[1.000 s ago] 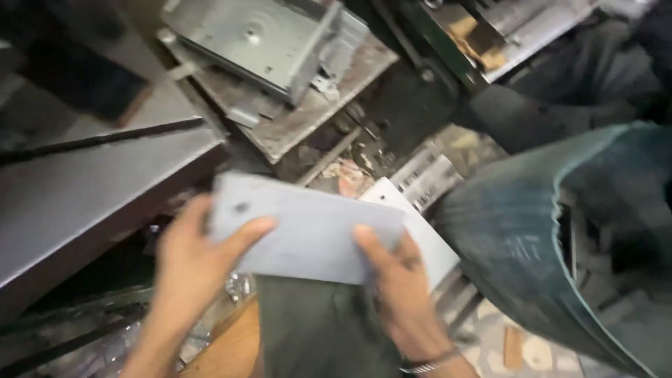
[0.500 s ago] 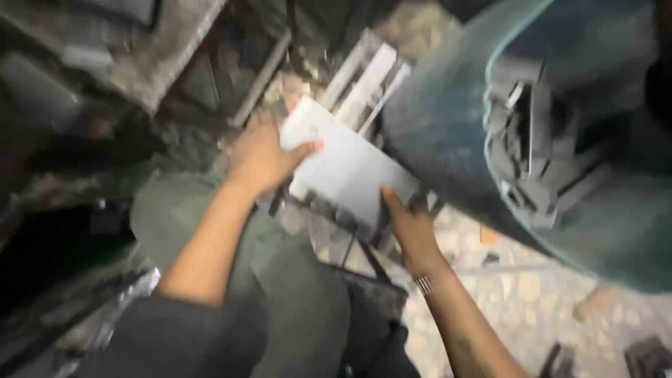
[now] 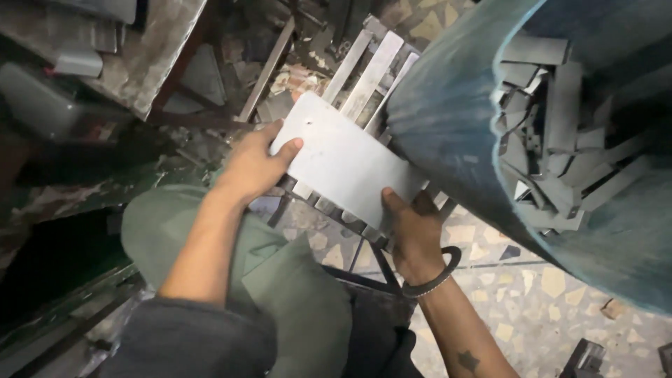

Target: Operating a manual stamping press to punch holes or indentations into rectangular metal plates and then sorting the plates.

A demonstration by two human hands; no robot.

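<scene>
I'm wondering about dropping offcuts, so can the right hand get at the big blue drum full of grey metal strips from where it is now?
Probably yes. The right hand grips the flat grey metal sheet right beside the blue drum, with nothing between them, but it is occupied holding the sheet together with the left hand.

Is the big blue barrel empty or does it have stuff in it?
It has stuff in it. The blue barrel holds many grey metal strips, piled loosely inside; how deep the pile goes cannot be told.
</scene>
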